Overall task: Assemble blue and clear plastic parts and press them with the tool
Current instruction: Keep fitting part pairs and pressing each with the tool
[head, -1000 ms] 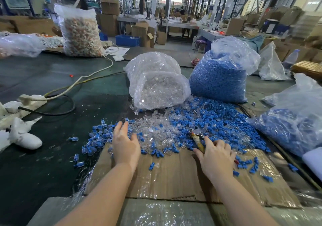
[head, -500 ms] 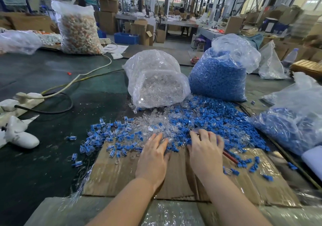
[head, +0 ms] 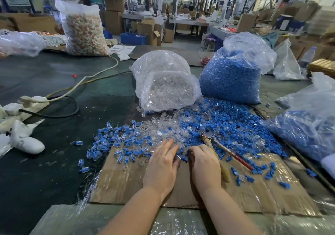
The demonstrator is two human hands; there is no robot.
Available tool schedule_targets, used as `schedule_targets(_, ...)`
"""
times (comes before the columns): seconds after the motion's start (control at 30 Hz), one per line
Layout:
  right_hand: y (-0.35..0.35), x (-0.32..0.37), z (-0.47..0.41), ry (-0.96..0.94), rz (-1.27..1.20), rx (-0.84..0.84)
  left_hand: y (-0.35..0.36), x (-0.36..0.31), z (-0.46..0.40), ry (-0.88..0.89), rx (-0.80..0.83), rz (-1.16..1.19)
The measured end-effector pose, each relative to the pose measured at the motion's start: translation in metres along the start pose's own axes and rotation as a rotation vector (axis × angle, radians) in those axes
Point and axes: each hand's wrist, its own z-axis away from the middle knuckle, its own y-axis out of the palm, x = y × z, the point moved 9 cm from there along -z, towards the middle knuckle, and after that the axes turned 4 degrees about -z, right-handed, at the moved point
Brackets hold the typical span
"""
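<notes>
Cardboard (head: 126, 184) bare near; 2 bags (head: 168, 86) block beyond.

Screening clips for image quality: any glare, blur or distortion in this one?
Head view: wide-angle lens bends the edges; the film-wrapped cardboard and clear-parts bag glint; both hands, left hand and right hand, and the pliers are sharp; lighting even, shadows faint.

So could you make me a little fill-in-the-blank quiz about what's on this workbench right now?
1. The upright plastic bag right of the bag of clear plastic parts holds ____ parts.
2. The red-handled metal pliers lie beside the person's ____ hand.
3. Both hands, left hand and right hand, rest over a flat sheet of brown ____.

Missing words: blue; right; cardboard
</notes>
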Motion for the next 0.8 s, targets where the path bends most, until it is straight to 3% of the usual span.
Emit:
schedule_targets(0.2, -0.007, 0.014, 0.009, -0.165, -0.227, -0.067, -0.014, 0.001, 0.002, -0.019, -0.079, 0.101)
schedule_targets(0.47, -0.009, 0.024, 0.014, -0.224, -0.404, 0.005, -0.019, 0.0, 0.001, -0.019, -0.079, 0.146)
schedule_targets(0.67, -0.01, 0.023, 0.015, -0.214, -0.414, 0.008, -0.026, 0.004, 0.002, -0.054, -0.124, 0.22)
schedule_targets(0.8, -0.016, 0.023, 0.016, -0.23, -0.266, -0.076, -0.027, 0.009, 0.004, -0.1, -0.163, 0.223)
